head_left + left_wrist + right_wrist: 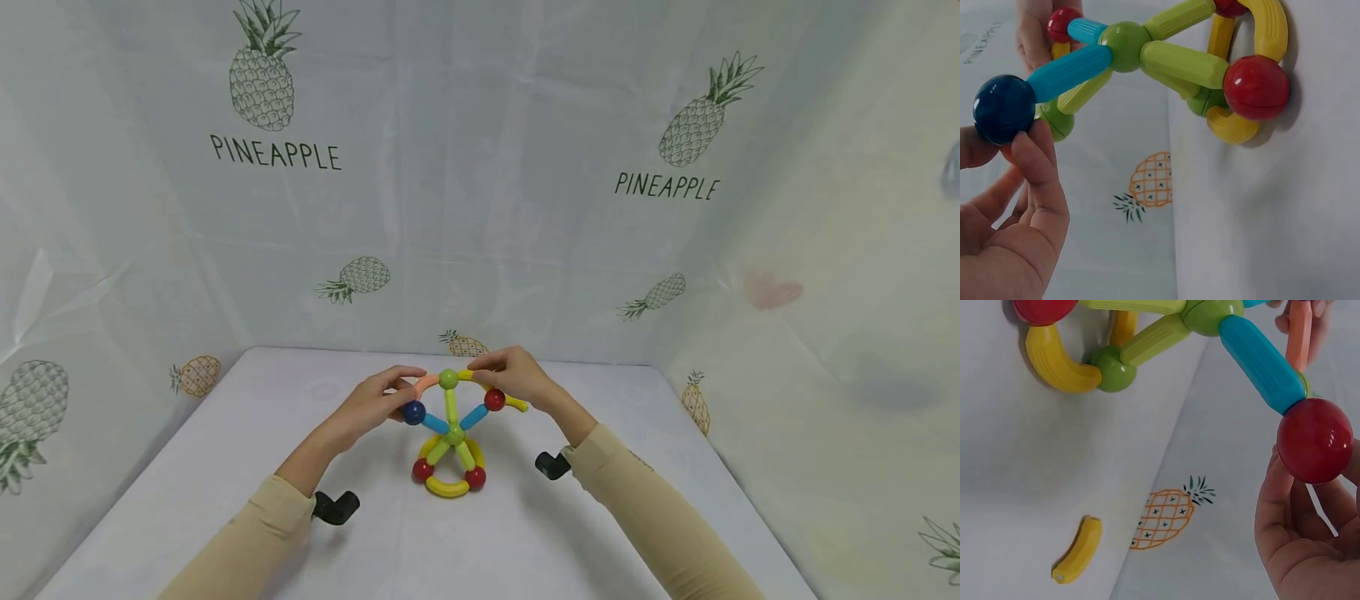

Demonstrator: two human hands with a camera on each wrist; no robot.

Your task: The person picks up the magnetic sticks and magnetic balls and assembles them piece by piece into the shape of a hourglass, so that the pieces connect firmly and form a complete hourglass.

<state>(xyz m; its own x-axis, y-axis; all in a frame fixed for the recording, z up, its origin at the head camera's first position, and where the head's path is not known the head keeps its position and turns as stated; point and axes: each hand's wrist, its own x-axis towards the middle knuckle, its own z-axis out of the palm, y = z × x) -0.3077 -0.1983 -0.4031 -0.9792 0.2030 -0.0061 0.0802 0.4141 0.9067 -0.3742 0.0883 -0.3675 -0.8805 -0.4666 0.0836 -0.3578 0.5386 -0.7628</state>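
A ball-and-stick building toy stands on the table, with a green ball (455, 434) at its centre and a yellow curved base (447, 487) with red balls. Blue sticks lead up to a dark blue ball (1004, 109) and a red ball (1315, 440). My left hand (375, 404) pinches the orange curved stick (427, 382) just above the blue ball. On the other side my right hand (517, 375) pinches a yellow curved stick (466, 375) by the red ball. Both curved sticks meet at the top green ball (448, 379). The fingers partly hide their outer ends.
A loose yellow curved stick (1077, 550) lies on the table behind the right hand. The white table (360, 550) ends at a pineapple-printed sheet (480, 208) at the back. Black wrist mounts (336, 507) stick out below both forearms.
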